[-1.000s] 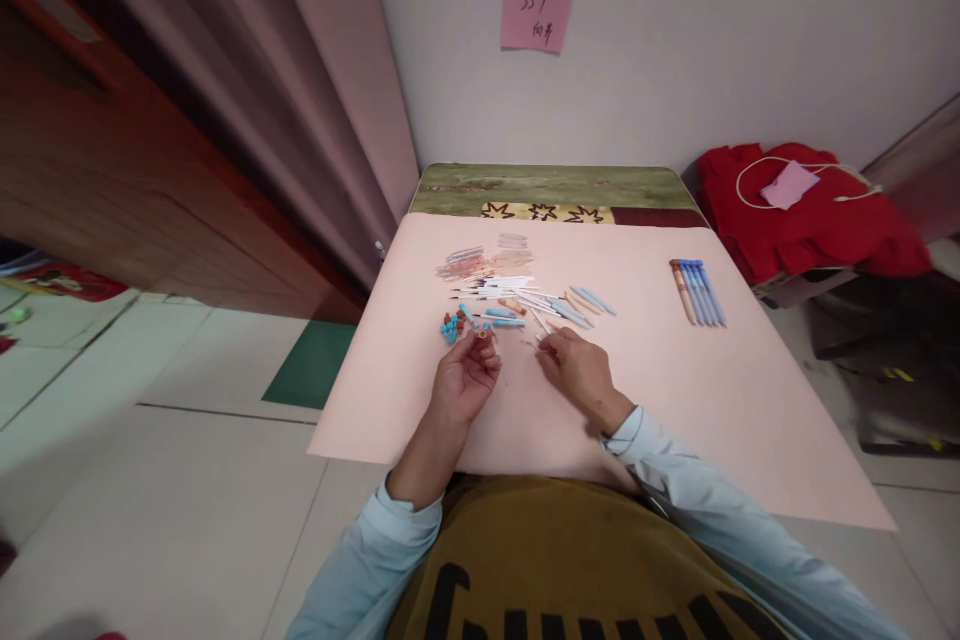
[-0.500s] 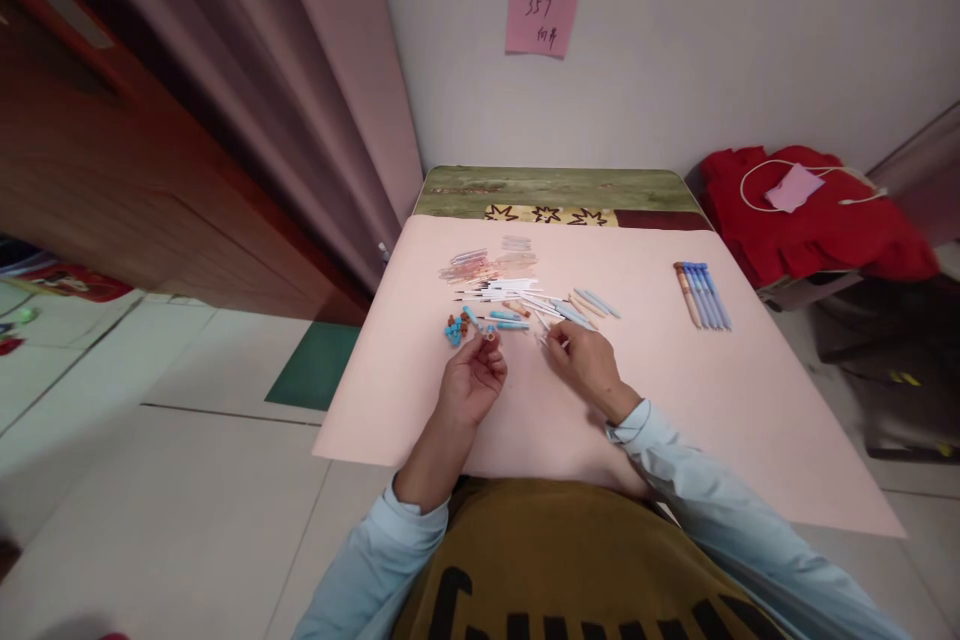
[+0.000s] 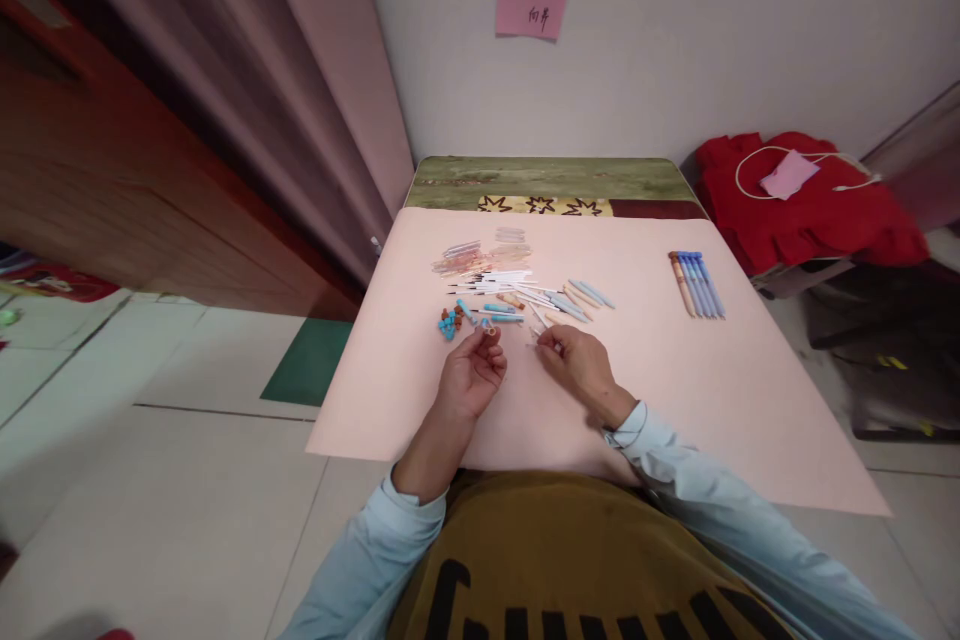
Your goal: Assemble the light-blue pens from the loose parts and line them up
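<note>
My left hand (image 3: 474, 375) pinches a small pen part (image 3: 490, 330) with a ring-shaped open end between thumb and forefinger. To the right, my right hand (image 3: 583, 360) is closed in a pinch low over the table; a thin pale tip shows at its fingers, too small to name. Just beyond the hands lie blue pen barrels (image 3: 507, 318), white ink refills (image 3: 495, 282) with dark tips, and pale blue and cream barrels (image 3: 591, 294). A cluster of small blue and brown pen tops (image 3: 450, 322) sits beside my left fingertips.
Clear and pinkish plastic tubes (image 3: 480, 258) lie behind the refills. A row of assembled pens (image 3: 697, 285) is at the right on the pink-covered table (image 3: 750, 420). Past the table's right edge are a red cloth (image 3: 810, 220) and a white cable. A wooden door (image 3: 187, 210) stands at left.
The view has tilted slightly, so the scene sits a little higher and to the left. Both hands keep nearly the same pinched positions.
</note>
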The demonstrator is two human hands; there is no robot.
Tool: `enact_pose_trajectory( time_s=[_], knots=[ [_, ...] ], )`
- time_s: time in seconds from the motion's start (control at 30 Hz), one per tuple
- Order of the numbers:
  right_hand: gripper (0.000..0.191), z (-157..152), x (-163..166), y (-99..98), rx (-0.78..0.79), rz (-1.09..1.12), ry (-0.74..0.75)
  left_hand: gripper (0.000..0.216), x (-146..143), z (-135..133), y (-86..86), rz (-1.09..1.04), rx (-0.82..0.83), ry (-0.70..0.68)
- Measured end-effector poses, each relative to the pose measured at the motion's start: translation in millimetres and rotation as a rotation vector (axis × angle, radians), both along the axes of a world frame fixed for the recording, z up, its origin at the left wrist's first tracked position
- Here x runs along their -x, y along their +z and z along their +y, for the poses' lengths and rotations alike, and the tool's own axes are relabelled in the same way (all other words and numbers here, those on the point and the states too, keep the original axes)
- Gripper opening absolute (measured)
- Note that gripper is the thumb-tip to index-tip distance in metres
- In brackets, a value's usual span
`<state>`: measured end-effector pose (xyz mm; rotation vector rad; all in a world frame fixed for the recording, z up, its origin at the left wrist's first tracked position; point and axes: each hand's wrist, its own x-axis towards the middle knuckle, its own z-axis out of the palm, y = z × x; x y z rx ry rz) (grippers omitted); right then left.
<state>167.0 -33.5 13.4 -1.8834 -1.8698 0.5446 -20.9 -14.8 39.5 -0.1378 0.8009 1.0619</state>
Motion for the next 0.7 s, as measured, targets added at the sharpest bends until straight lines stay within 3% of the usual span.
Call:
enact_pose_trajectory(
  time_s=[0.17,0.33,0.7],
  knots=[
    [0.016,-0.5,6.0,-5.8,-0.053,-0.188,-0.008,0.010,-0.7,0.3,2.4,0.006,-0.005,0.002],
    [0.018,16.8,11.7,-3.6,-0.040,-0.146,-0.071,0.012,0.4,4.3,3.4,0.006,-0.020,0.021],
    [0.020,37.6,33.8,-4.8,-0.017,-0.247,-0.013,0.011,1.8,4.1,2.1,0.023,-0.022,0.034]
  ],
)
